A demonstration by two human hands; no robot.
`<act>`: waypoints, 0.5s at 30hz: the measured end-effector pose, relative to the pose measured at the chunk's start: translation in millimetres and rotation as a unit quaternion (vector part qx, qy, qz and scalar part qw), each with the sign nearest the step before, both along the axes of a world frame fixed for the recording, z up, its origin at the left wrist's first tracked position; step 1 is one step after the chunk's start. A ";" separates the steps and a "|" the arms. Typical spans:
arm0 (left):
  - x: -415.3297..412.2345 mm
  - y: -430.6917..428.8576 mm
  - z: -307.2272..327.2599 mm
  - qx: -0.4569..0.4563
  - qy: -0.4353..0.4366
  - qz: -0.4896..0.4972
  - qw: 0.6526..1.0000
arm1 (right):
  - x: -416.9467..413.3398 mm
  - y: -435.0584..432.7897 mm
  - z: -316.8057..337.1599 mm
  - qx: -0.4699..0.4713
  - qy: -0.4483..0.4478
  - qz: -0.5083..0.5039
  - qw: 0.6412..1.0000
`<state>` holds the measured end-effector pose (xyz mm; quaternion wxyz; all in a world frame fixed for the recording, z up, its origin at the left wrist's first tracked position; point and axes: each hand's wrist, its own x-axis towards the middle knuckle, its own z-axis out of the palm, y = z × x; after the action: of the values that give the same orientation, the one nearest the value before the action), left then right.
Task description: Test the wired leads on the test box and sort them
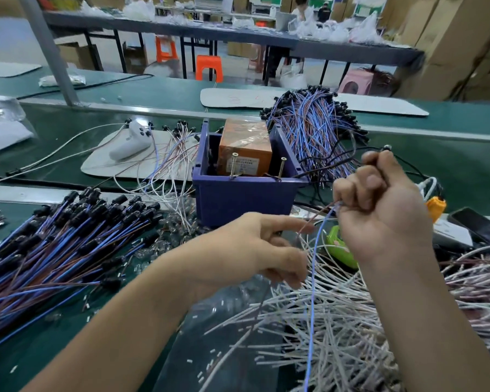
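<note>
A blue plastic bin at the centre holds an orange test box with two upright screws on its front edge. My right hand is raised to the right of the bin, fist shut on a wired lead whose blue and brown wires hang down from it. My left hand sits lower, in front of the bin, fingers loosely curled near the brown wire; whether it pinches the wire I cannot tell. A heap of white leads lies under both hands.
Blue-and-brown leads with black caps lie in a pile at the left and in a bundle behind the bin. A white controller rests on a grey mat. A green object, an orange plug and a phone lie right.
</note>
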<state>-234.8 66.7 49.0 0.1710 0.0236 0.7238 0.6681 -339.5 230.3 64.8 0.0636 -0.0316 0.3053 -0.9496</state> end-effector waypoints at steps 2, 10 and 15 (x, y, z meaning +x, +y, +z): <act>1.3 -3.0 -0.9 -0.032 -0.010 -0.029 0.999 | -3.2 7.3 3.6 -0.015 0.003 -0.020 1.000; 4.5 27.0 -11.2 0.053 -0.060 -0.055 0.995 | 0.0 4.4 6.6 -0.043 0.024 -0.031 0.998; 5.8 7.6 -7.8 -0.068 -0.077 -0.062 0.993 | -5.3 11.5 3.5 0.017 0.004 -0.047 0.999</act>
<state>-229.1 74.3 41.2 0.2687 0.0050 0.7492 0.6053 -344.8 241.8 68.3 0.0184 -0.0199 0.3225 -0.9462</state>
